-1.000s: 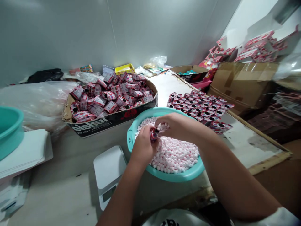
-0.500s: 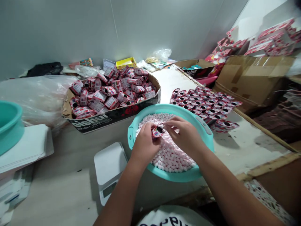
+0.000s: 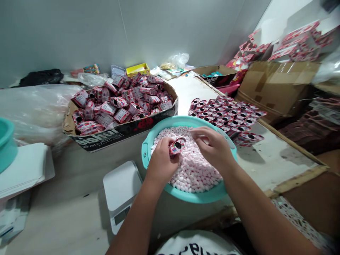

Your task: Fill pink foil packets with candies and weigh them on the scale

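Observation:
My left hand (image 3: 162, 161) is closed around a small red-and-white printed candy box (image 3: 176, 146), its dark round hole facing up. It holds the box above a turquoise basin (image 3: 183, 197) full of small pale pink candies (image 3: 195, 177). To the right of the box, also over the candies, my right hand (image 3: 214, 148) has its fingers curled and the tips close together. Whatever may be between those fingertips is hidden. Right of the basin, several similar boxes (image 3: 225, 113) stand packed together with their holes up.
A cut-down carton (image 3: 106, 141) heaped with printed boxes stands behind the basin at left. A white scale (image 3: 120, 186) lies left of the basin. Brown cartons (image 3: 273, 85) are at the right, a clear plastic bag (image 3: 39, 106) at the far left near another turquoise tub (image 3: 6, 141).
My right hand has drawn away from the box's hole, toward the right. The left hand still holds the box, its hole now fully in sight. The view has shifted slightly.

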`<state>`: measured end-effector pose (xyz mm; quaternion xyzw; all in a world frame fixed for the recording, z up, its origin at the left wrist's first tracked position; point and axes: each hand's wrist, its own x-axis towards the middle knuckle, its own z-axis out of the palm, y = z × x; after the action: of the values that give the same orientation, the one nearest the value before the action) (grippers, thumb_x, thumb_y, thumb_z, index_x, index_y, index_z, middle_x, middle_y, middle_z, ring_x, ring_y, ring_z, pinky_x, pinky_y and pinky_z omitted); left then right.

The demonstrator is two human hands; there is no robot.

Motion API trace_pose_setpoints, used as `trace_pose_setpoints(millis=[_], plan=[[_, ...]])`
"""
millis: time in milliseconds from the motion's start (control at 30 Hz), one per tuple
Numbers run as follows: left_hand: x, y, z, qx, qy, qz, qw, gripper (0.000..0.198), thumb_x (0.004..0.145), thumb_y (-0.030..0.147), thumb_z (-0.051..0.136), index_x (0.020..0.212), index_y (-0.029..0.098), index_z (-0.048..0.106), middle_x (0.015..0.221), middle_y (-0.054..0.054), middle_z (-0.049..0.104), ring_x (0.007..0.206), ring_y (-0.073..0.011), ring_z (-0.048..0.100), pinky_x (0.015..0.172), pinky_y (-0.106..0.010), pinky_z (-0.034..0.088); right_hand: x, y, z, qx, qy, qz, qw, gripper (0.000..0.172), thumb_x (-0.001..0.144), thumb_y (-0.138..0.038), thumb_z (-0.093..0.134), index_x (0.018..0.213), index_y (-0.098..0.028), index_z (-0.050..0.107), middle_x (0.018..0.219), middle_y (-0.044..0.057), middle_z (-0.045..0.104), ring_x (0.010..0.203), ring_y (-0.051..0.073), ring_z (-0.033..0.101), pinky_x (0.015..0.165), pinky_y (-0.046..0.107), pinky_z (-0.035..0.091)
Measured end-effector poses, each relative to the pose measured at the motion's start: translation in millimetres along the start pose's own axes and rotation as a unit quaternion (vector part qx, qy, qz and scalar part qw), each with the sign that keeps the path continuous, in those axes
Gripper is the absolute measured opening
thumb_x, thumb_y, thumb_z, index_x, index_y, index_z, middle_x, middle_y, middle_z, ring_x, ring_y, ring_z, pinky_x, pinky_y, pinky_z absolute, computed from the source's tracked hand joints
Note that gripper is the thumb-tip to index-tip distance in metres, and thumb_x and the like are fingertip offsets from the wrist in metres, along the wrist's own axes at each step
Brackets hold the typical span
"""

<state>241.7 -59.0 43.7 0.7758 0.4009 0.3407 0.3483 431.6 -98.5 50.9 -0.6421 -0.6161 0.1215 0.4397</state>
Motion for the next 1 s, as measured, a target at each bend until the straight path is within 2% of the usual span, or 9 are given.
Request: trace_pose_setpoints(millis=[67, 133, 233, 433, 533, 633, 733, 867, 1000], plan=[[0.2, -0.5, 0.3, -0.01, -0.001, -0.004, 1.0, 0.033, 0.079, 0.009, 0.065, 0.109, 0.021, 0.055, 0.109, -0.005, 0.064, 0.106, -0.0233, 0.062, 0.093, -0.036, 0.049, 0.5, 13.8, -5.5, -0.098, -0.109, 0.045, 0.988, 0.039, 0.089, -0.042, 0.06, 0.115, -0.016, 0.071, 0.116, 0.011, 0.067, 0.109, 0.022, 0.063, 0.095, 0.032, 0.052], [0.6, -1.2, 0.6, -0.018, 0.0, -0.014, 1.0, 0.034, 0.08, 0.009, 0.065, 0.11, 0.021, 0.054, 0.11, -0.006, 0.065, 0.106, -0.0234, 0.063, 0.094, -0.036, 0.05, 0.3, 22.7, -8.3, -0.171, -0.244, 0.054, 0.953, 0.055, 0.084, -0.044, 0.063, 0.131, -0.015, 0.065, 0.127, 0.014, 0.063, 0.12, 0.028, 0.058, 0.103, 0.038, 0.049], [0.9, -2.0, 0.4, -0.022, 0.004, -0.034, 0.999, 0.036, 0.08, 0.01, 0.066, 0.111, 0.021, 0.054, 0.111, -0.006, 0.065, 0.105, -0.0237, 0.064, 0.093, -0.037, 0.051, 0.5, 23.7, -9.0, -0.184, -0.341, 0.029, 0.921, 0.064, 0.083, -0.042, 0.063, 0.142, -0.015, 0.057, 0.132, 0.014, 0.06, 0.116, 0.025, 0.06, 0.098, 0.033, 0.05], [-0.2, -1.4, 0.0, -0.007, 0.009, -0.025, 1.0, 0.035, 0.079, 0.009, 0.066, 0.11, 0.022, 0.054, 0.11, -0.006, 0.065, 0.106, -0.0239, 0.063, 0.093, -0.037, 0.051, 0.4, 10.3, -3.6, -0.178, -0.295, 0.09, 0.935, 0.037, 0.08, -0.028, 0.061, 0.114, -0.017, 0.072, 0.099, 0.005, 0.07, 0.078, 0.013, 0.061, 0.067, 0.021, 0.043], [-0.6, -0.7, 0.8, 0.001, 0.008, -0.018, 1.0, 0.034, 0.079, 0.009, 0.065, 0.109, 0.022, 0.055, 0.111, -0.006, 0.064, 0.106, -0.0242, 0.063, 0.092, -0.037, 0.051, -2.3, 7.2, -1.9, -0.14, -0.267, 0.129, 0.945, 0.031, 0.077, -0.022, 0.06, 0.104, -0.015, 0.074, 0.089, 0.004, 0.071, 0.074, 0.012, 0.06, 0.064, 0.02, 0.041], [-1.3, -0.5, 1.6, 0.01, 0.018, -0.013, 1.0, 0.034, 0.081, 0.009, 0.063, 0.11, 0.022, 0.055, 0.112, -0.006, 0.064, 0.108, -0.0249, 0.062, 0.093, -0.038, 0.05, -1.8, -1.1, -6.5, -0.044, -0.205, 0.133, 0.969, 0.026, 0.079, -0.032, 0.064, 0.094, -0.014, 0.074, 0.088, 0.005, 0.07, 0.073, 0.012, 0.06, 0.065, 0.021, 0.043], [-1.8, -1.1, 1.8, 0.012, 0.019, -0.011, 1.0, 0.034, 0.081, 0.01, 0.064, 0.112, 0.023, 0.055, 0.113, -0.006, 0.064, 0.109, -0.025, 0.062, 0.094, -0.038, 0.05, 5.7, -18.9, -14.2, -0.019, -0.132, 0.108, 0.985, 0.036, 0.081, -0.048, 0.067, 0.093, -0.015, 0.075, 0.079, 0.004, 0.067, 0.063, 0.01, 0.052, 0.058, 0.021, 0.039], [-1.1, -1.5, 1.2, 0.018, 0.007, -0.013, 1.0, 0.033, 0.082, 0.012, 0.064, 0.111, 0.023, 0.054, 0.111, -0.006, 0.063, 0.104, -0.0246, 0.063, 0.09, -0.037, 0.051, 20.6, -43.7, -14.9, -0.064, -0.139, 0.078, 0.985, 0.023, 0.082, -0.038, 0.067, 0.091, -0.019, 0.076, 0.071, 0.001, 0.064, 0.057, 0.007, 0.046, 0.055, 0.02, 0.035], [-0.2, -0.8, -0.3, 0.032, 0.005, -0.011, 0.999, 0.032, 0.083, 0.013, 0.062, 0.113, 0.021, 0.054, 0.111, -0.008, 0.063, 0.104, -0.0259, 0.063, 0.088, -0.039, 0.051, 26.2, -53.5, -4.0, -0.063, -0.172, 0.066, 0.981, 0.017, 0.083, -0.03, 0.064, 0.093, -0.02, 0.075, 0.08, 0.0, 0.067, 0.064, 0.008, 0.052, 0.058, 0.019, 0.039]])
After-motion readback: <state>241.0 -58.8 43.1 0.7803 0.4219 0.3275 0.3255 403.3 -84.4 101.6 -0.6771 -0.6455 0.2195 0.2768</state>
